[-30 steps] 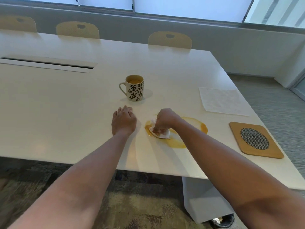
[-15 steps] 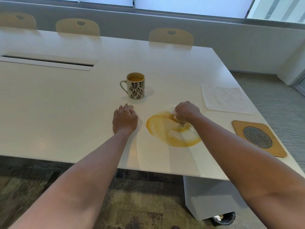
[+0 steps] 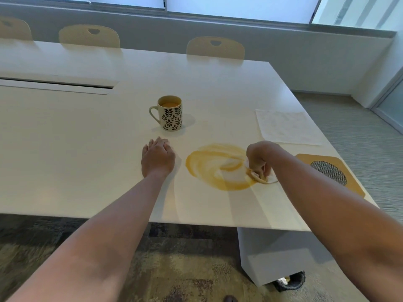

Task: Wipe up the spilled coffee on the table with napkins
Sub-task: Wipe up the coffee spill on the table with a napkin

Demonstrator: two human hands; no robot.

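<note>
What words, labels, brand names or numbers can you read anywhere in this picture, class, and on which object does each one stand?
None: no readable text anywhere.
Mug: a black leaf pattern only, no lettering.
Spare napkin: a faint embossed pattern, no words.
Wooden mat: a mesh oval, no label in sight.

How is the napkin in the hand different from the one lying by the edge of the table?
The napkin in the right hand is scrunched into a wad; the spare napkin lies flat and unfolded. The wad looks coffee-stained and sits at the spill's edge; the spare napkin looks clean and lies apart from it. The wad is held; the spare is untouched. Both rest on the white table.
</note>
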